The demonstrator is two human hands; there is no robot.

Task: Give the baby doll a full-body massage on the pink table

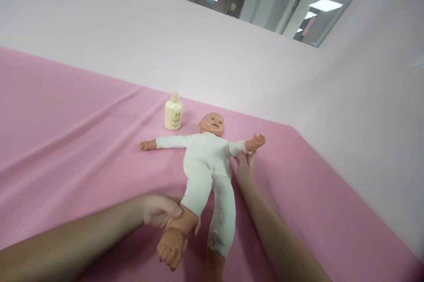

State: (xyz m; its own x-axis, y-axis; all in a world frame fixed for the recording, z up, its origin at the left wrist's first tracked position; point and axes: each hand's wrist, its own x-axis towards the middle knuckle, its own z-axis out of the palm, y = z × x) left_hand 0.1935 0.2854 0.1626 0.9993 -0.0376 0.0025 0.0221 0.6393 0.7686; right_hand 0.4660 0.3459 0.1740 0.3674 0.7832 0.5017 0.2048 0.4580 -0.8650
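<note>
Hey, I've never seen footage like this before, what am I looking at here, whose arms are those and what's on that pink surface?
This is one picture from a camera worn on a person's head, looking forward and down, so the two bare arms coming in from the bottom edge are that person's own. There is no machine here.

A baby doll in a white suit lies on its back on a pink cloth, arms spread out. The left hand is closed around the doll's lower leg, just above its bare foot, and lifts it a little. The right hand reaches up beside the doll's body and touches its outstretched arm near the wrist; whether it grips there is hard to tell.

Behind the doll's head stands a small cream-coloured bottle, upright and untouched. A pale pink wall rises behind the surface.
</note>
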